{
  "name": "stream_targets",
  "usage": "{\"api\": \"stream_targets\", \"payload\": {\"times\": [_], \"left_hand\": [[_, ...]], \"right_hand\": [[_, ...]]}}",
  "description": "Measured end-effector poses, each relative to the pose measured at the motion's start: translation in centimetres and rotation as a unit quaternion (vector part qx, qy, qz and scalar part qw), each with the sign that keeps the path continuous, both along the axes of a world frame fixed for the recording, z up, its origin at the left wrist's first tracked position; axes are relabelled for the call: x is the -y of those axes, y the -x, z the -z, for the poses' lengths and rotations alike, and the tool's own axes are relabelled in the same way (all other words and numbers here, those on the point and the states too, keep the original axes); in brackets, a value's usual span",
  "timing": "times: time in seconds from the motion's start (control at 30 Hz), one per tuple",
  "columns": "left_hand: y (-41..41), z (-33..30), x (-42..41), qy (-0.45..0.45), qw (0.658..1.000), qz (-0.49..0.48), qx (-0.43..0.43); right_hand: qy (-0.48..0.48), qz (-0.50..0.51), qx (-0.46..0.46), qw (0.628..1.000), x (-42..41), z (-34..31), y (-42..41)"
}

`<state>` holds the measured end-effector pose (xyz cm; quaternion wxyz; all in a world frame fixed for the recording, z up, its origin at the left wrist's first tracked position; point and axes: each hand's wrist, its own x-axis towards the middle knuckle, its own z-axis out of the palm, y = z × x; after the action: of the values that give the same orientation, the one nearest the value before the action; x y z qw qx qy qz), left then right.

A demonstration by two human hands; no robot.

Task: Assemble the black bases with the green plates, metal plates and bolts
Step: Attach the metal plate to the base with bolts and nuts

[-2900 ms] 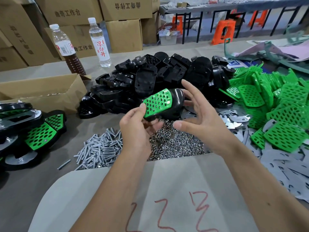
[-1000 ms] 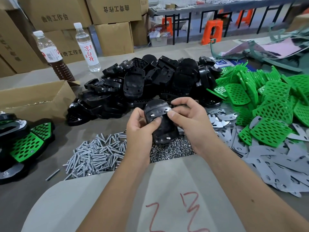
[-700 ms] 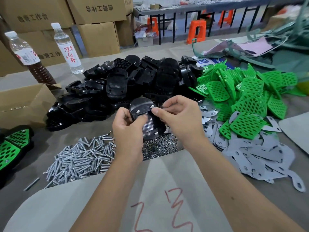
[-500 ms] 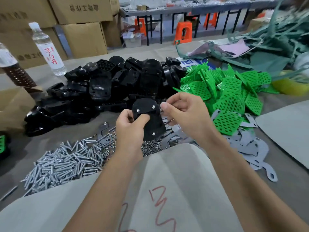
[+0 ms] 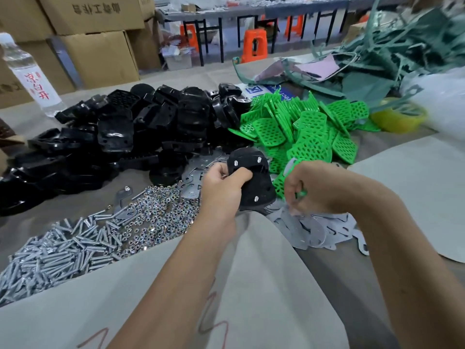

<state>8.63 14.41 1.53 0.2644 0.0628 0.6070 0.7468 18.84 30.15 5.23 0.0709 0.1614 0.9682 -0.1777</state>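
My left hand point(image 5: 221, 190) grips a black base point(image 5: 254, 182) with its underside up; three bolt ends show through it. My right hand point(image 5: 309, 190) is just right of the base, low over the pile of grey metal plates point(image 5: 314, 230), fingers curled and pinching a plate at the pile's near edge. Behind it lies the heap of green perforated plates point(image 5: 302, 132). The heap of black bases point(image 5: 125, 137) fills the far left. Loose bolts point(image 5: 55, 255) and nuts point(image 5: 156, 215) lie at the near left.
A grey sheet with red marks point(image 5: 226, 285) covers the near table under my arms. A water bottle point(image 5: 32, 79) and cardboard boxes point(image 5: 100, 54) stand at the back left. A yellow tape roll point(image 5: 397, 119) and green scrap point(image 5: 402, 59) lie at the back right.
My right hand left the top of the black base and dropped to the right onto the metal plates. The view swung right, so the finished pieces at the left are out of sight.
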Motion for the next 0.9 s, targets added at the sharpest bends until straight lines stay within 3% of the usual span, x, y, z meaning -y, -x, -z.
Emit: {"api": "stream_targets", "payload": {"times": [0.5,0.67,0.77,0.83,0.9], "left_hand": [[-0.2,0.8,2.1,-0.072,0.997,-0.013,0.01],[-0.2,0.6,2.2,-0.07,0.997,-0.031,-0.021],[0.2,0.7,1.7,-0.052,0.996,-0.063,-0.031],[0.7,0.7,1.9,-0.055,0.995,-0.079,-0.026],[1.4,0.7,2.4,-0.05,0.995,-0.086,-0.025]], "right_hand": [[0.032,-0.034,0.018,0.999,-1.1,0.4,-0.2],[0.135,0.056,-0.073,0.986,-2.0,-0.2,0.3],[0.138,0.125,-0.153,0.97,-2.2,-0.6,0.9],[0.156,0.184,-0.233,0.942,-1.6,-0.5,1.7],[0.273,0.218,-0.329,0.877,-0.4,-0.4,2.6]]}}
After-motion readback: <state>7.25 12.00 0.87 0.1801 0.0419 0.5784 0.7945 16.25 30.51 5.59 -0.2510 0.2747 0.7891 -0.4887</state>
